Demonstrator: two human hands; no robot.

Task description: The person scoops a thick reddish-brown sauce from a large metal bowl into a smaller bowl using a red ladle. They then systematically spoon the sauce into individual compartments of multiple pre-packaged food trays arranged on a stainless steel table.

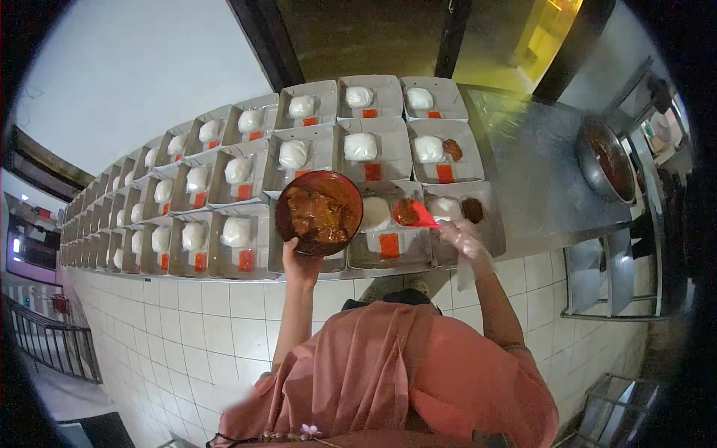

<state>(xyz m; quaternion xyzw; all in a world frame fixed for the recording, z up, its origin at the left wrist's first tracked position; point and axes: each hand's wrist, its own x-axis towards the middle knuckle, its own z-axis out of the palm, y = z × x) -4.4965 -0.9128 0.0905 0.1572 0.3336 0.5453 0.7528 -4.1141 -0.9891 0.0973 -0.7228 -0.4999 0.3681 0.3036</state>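
Note:
My left hand [301, 264] grips the rim of a dark bowl [282, 232] with a red inner edge. Chunks of food in thick brown sauce [320, 208] fill it. In my right hand [464, 238], which wears a clear plastic glove, is a red spoon [427, 218] loaded with brown sauced food [407, 213]. The spoon hovers over an open cardboard box [411, 252] holding a white wrapped mound [375, 214], which looks like rice, and a red-orange sachet [389, 245]. Brown food [472, 210] lies beside the white mound in the right-hand front box [493, 241].
Rows of similar open boxes [196, 235] cover the table to the left. One second-row box has a brown portion [452, 149] beside its mound. A metal basin [605, 159] with sauce residue stands on the metal tabletop [538, 168] at right. Metal shelving [610, 280] stands at lower right.

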